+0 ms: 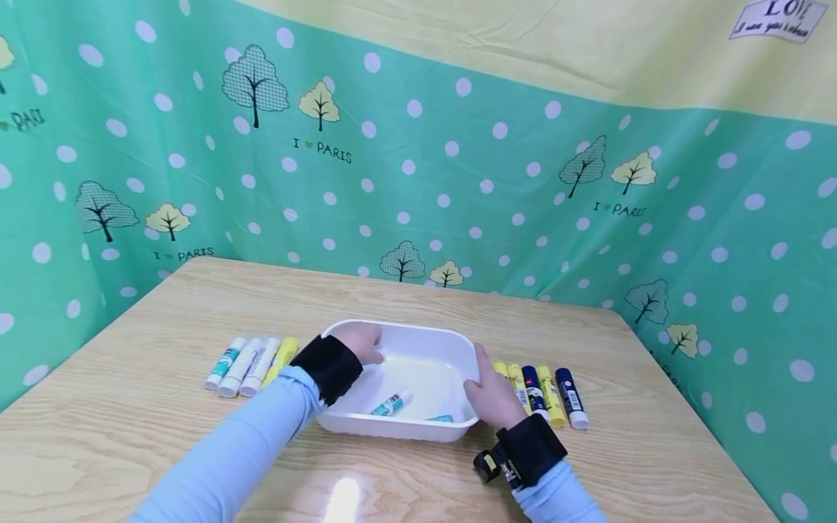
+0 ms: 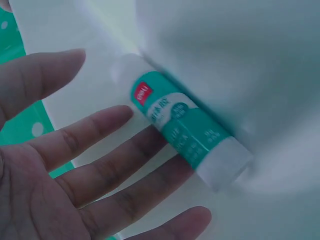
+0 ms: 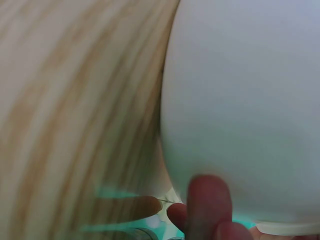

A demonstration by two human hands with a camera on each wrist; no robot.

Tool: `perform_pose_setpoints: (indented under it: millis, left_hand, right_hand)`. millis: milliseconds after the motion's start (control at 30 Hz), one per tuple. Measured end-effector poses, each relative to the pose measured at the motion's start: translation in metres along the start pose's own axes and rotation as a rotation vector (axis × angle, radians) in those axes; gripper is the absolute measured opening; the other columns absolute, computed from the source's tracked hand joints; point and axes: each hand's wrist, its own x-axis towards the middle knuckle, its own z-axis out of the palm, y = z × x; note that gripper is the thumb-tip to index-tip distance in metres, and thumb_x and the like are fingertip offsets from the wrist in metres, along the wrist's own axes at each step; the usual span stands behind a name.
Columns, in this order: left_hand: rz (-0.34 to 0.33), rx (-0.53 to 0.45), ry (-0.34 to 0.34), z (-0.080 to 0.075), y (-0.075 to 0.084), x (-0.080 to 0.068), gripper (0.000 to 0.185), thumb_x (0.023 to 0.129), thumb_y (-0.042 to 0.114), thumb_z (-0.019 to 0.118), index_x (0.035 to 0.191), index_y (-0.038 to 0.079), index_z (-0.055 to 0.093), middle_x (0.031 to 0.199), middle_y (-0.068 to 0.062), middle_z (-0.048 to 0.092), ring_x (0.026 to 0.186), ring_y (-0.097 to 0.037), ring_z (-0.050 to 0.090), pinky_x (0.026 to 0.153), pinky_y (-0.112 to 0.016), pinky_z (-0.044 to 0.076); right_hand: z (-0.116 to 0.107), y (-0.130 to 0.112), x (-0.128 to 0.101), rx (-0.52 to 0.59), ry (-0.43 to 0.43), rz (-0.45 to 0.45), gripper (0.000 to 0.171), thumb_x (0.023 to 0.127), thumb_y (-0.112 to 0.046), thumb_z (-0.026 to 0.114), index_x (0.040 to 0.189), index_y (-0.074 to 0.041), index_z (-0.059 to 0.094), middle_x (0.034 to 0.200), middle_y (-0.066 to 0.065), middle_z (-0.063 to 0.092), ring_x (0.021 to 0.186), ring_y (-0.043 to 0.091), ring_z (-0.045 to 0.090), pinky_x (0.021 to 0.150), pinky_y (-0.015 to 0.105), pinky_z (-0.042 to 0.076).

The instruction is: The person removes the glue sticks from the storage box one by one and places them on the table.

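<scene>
A glossy green cloth [image 1: 458, 181] printed with white dots and small trees hangs behind a pale wood-grain table [image 1: 131, 436]. At the table's middle sits a smooth white plastic tray [image 1: 418, 330], rectangular with rounded corners. Inside it lies a cylindrical glue stick [image 1: 391, 404] with a teal label and white cap, resting against the tray's curved wall in the left wrist view. The left hand [image 1: 360, 341] reaches into the tray, its fingers [image 2: 100, 165] straight and spread, just beside the stick. The right hand [image 1: 490, 396] presses against the tray's right outer wall, thumb on the rim. Four sticks [image 1: 251, 365] lie in a row left of the tray, five more [image 1: 543, 392] on its right.
</scene>
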Motion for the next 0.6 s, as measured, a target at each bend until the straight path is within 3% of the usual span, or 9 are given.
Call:
perform_pose_setpoints:
  millis: [167, 333, 600]
  left_hand:
    - [0.006, 0.028, 0.023, 0.002, 0.0, -0.006, 0.009, 0.067, 0.007, 0.064, 0.067, 0.009, 0.056, 0.062, -0.001, 0.051, 0.06, -0.016, 0.046, 0.062, -0.026, 0.037]
    - [-0.001, 0.007, 0.019, 0.002, 0.001, -0.017, 0.012, 0.069, 0.0, 0.056, 0.066, 0.011, 0.051, 0.062, -0.002, 0.049, 0.061, -0.016, 0.045, 0.058, -0.025, 0.036]
    - [0.065, 0.024, 0.03, 0.004, 0.004, -0.019, 0.013, 0.068, -0.003, 0.055, 0.063, 0.008, 0.05, 0.058, 0.0, 0.044, 0.058, -0.016, 0.042, 0.057, -0.025, 0.033]
  right_hand:
    - [-0.001, 0.0, 0.001, -0.002, 0.0, -0.013, 0.063, 0.086, -0.012, 0.038, 0.139, -0.015, 0.004, 0.131, 0.022, 0.035, 0.055, 0.017, 0.051, 0.045, 0.026, 0.039]
    - [-0.001, 0.0, 0.002, -0.006, -0.002, -0.017, 0.063, 0.086, -0.012, 0.038, 0.139, -0.015, 0.003, 0.13, 0.023, 0.035, 0.053, 0.017, 0.05, 0.044, 0.026, 0.038]
    - [0.0, 0.002, 0.003, 0.001, -0.001, -0.022, 0.063, 0.085, -0.012, 0.038, 0.139, -0.015, 0.004, 0.129, 0.023, 0.036, 0.051, 0.018, 0.049, 0.044, 0.027, 0.038]
